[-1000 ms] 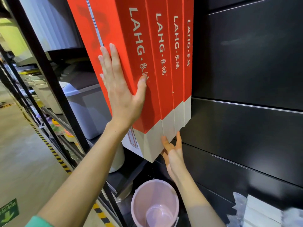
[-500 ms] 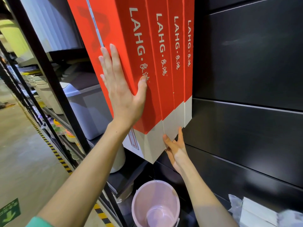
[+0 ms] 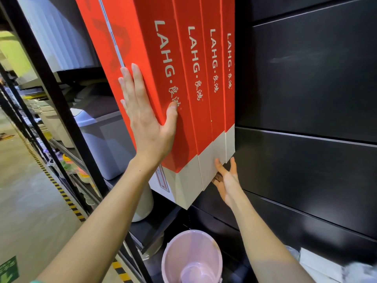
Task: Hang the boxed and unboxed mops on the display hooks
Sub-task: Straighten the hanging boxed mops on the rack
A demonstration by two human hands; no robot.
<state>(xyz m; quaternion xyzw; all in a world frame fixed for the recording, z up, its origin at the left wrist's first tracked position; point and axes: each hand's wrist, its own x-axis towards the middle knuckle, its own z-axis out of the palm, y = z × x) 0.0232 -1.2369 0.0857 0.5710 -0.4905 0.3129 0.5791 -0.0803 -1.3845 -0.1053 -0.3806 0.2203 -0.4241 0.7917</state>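
Hands steady red boxed mops point(image 3: 183, 88) hanging against a black wall panel point(image 3: 306, 99), upper centre.

Left hand point(image 3: 146, 123) presses flat on the outermost box, fingers straight, thumb across its spine; right hand point(image 3: 228, 180), fingers extended, touches the pale box bottoms, centre frame.

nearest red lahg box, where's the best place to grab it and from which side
Judging by its pose, take the nearest red box low down, across its narrow spine, from the open aisle side. It is tall and thin, its right face sits tight against the next box, and only its left face is free. The left hand already lies there, fingers flat, thumb on the spine.
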